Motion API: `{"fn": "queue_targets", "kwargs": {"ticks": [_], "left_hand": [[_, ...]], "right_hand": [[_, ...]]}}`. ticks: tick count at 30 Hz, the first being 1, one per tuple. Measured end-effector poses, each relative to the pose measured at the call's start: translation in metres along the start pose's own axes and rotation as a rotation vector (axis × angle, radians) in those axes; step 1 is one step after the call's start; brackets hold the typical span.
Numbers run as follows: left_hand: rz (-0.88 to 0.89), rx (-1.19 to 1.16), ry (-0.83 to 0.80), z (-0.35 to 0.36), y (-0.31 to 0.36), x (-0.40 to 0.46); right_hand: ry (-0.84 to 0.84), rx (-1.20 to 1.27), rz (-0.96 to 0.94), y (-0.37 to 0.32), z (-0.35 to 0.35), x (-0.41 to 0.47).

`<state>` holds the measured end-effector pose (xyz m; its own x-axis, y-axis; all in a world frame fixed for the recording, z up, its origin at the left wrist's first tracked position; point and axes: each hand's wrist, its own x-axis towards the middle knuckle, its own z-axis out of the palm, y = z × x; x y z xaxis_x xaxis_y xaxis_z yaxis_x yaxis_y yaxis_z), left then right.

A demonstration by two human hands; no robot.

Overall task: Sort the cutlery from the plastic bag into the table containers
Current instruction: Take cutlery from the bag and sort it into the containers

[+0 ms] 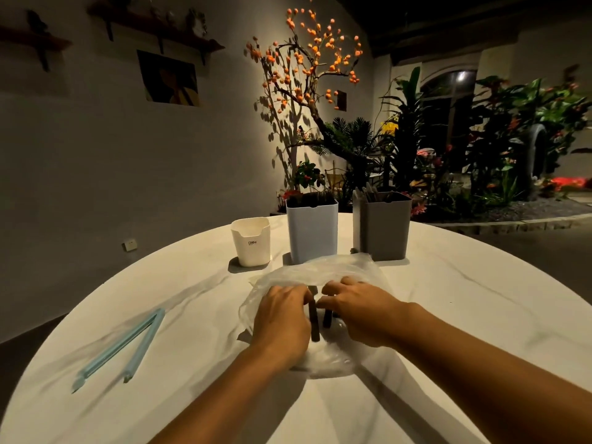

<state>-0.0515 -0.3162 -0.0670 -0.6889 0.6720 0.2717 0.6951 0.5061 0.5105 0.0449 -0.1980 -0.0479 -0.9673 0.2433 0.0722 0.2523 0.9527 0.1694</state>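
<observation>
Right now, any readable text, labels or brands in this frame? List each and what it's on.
"CROW": printed on the front of the small white container; the middle letter is stylised and may be an 8 or an O.
A tiny line under that word: too small to read.
Wall picture: no text that can be read.
Light blue container, grey container, plastic bag: no visible print.

Clear bag [320, 270] is showing dark handles [314, 322]; cups: white [251, 243], pale blue [312, 232], grey [382, 227]; clip [125, 342] light blue; surface [448, 315] white, faintly veined.
</observation>
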Motion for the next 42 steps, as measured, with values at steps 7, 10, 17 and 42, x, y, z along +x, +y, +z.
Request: {"fn": "queue_targets", "kwargs": {"ticks": [7, 10, 17, 42], "left_hand": [[0.117, -0.12, 0.056, 0.022, -0.007, 0.01], [0.168, -0.13, 0.078, 0.022, -0.013, 0.014], [0.072, -0.248, 0.135, 0.018, -0.017, 0.011], [-0.04, -0.179, 0.073, 0.014, -0.018, 0.001]], "right_hand": [[0.141, 0.133, -0.032, 0.005, 0.014, 0.005], [0.197, 0.168, -0.097, 0.007, 0.013, 0.003], [0.154, 0.172, -0.098, -0.007, 0.015, 0.001], [0.109, 0.049, -0.221, -0.019, 0.01, -0.006]]}}
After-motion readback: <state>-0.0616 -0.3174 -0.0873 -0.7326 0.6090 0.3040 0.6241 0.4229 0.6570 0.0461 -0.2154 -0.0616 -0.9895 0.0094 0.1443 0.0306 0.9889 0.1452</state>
